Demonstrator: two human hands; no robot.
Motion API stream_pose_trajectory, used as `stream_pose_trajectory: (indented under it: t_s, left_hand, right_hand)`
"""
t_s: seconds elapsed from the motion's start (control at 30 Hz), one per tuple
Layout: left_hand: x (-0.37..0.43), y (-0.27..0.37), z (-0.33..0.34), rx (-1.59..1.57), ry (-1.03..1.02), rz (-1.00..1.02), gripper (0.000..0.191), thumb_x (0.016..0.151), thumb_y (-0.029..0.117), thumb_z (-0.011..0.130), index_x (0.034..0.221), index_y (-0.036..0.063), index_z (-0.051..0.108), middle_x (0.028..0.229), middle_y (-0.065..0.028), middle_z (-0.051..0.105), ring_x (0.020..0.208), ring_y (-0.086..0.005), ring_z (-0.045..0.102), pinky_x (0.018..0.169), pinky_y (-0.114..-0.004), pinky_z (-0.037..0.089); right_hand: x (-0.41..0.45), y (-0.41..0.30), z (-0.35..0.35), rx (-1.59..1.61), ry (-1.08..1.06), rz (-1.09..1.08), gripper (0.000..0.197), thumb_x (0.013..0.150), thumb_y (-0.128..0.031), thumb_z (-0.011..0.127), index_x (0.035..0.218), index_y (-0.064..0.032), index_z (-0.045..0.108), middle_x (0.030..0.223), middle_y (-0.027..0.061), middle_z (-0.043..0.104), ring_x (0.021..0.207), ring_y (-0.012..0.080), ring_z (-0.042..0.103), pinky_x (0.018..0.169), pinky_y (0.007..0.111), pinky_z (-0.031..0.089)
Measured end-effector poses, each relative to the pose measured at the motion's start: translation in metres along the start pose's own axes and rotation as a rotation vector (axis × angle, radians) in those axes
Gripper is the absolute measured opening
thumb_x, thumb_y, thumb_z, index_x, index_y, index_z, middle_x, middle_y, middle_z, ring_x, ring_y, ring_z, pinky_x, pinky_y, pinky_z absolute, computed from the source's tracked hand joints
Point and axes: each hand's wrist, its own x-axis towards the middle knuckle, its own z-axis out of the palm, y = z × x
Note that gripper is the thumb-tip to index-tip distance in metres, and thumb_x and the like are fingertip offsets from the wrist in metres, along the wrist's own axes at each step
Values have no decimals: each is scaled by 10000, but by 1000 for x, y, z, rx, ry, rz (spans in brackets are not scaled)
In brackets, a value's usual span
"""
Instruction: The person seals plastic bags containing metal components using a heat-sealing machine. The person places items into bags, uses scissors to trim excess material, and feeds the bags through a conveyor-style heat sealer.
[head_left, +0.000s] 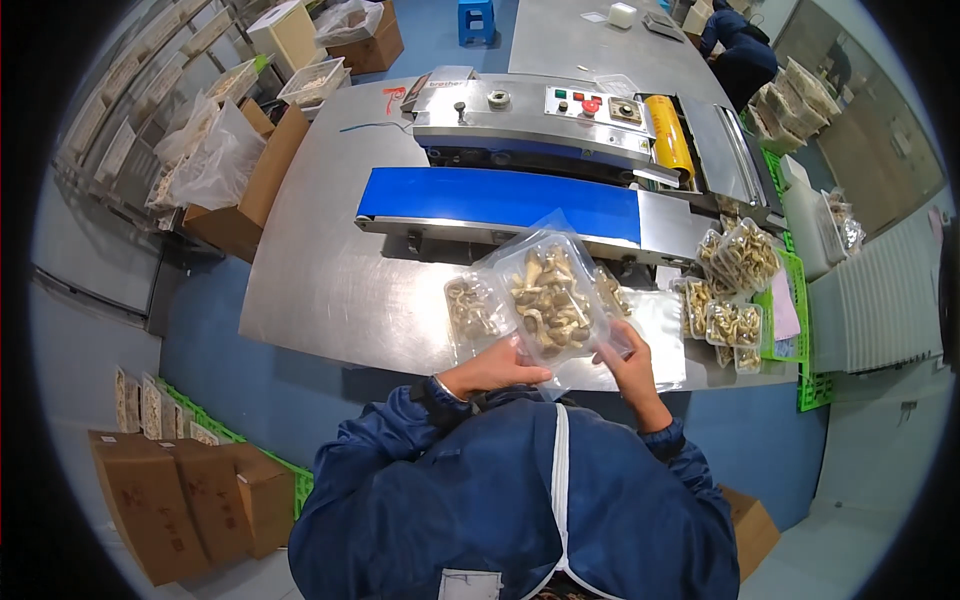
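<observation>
Between my hands is a clear plastic tray of mushrooms (553, 300), tilted and inside a clear plastic bag (559, 223). My left hand (499, 367) grips the near left corner, thumb on top. At the near right side, my right hand (628, 364) pinches the bag's edge; its fingertips are partly behind the plastic. Another bagged mushroom pack (471, 309) lies on the steel table to the left. Partly hidden behind the held tray is a further mushroom pack (611, 291). A stack of flat clear bags (656, 337) lies beside my right hand.
Beyond my hands stands a band sealer (525, 112) with a blue conveyor belt (495, 196). Several mushroom trays (739, 289) are piled at right by a green plastic basket (793, 300). A film wrapper (720, 150) holds a yellow roll. A co-worker (739, 45) bends at the far right.
</observation>
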Motion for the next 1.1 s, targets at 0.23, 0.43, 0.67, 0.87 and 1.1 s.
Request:
stream_pose_trajectory:
  t_s: [0.23,0.43,0.67,0.87,1.1]
  left_hand:
    - [0,8,-10,340,-191,-36,566,791,153,734,1274,0,481,1136,-60,590,951,-147,567,856,-286,464]
    - [-12,44,-60,-334,-127,199,911,770,361,698,1467,61,194,1394,-193,404,1271,-329,426,1011,-449,402]
    - [18,69,-48,-34,-127,24,503,981,218,428,1420,10,295,1336,-179,492,1219,-229,499,994,-305,412]
    - [20,36,-43,-38,-62,52,405,982,253,471,1294,-4,490,1192,-78,590,1007,-122,571,834,-235,474]
    - [17,18,-35,-265,36,-33,353,985,241,460,1198,-21,563,1104,-73,611,978,-122,591,832,-255,490]
  right_hand:
    - [-3,-4,1,87,99,-75,153,879,-63,604,1002,25,631,752,35,613,666,87,563,598,223,458]
    - [-2,-28,-25,-24,110,-108,129,909,-91,572,920,18,640,681,13,573,631,79,518,605,212,406]
    - [15,-31,-45,-216,89,-136,106,895,-106,584,875,-8,618,761,-29,592,686,43,523,614,190,416]
    - [13,-31,-33,-184,124,-178,106,896,-95,589,824,-19,576,759,-3,593,673,55,527,610,208,424]
    - [13,-13,-24,-134,54,-95,132,885,-90,611,782,-41,545,722,4,589,658,58,530,593,202,413]
